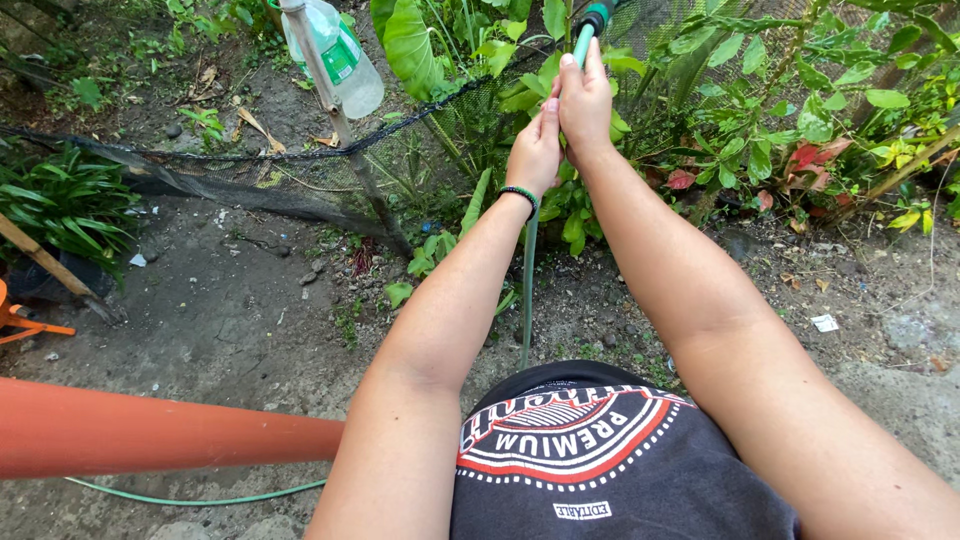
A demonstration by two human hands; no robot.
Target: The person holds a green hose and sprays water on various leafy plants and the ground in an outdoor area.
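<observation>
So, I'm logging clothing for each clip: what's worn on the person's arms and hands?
Both arms are bare, with no sleeves or gloves in view. The left hand has a thin dark beaded bracelet with green in it at the wrist. The right hand wears nothing.

Both my arms reach straight out in front of me. My right hand (585, 100) is curled shut up high. My left hand (537, 150) sits just under it, touching it.
</observation>
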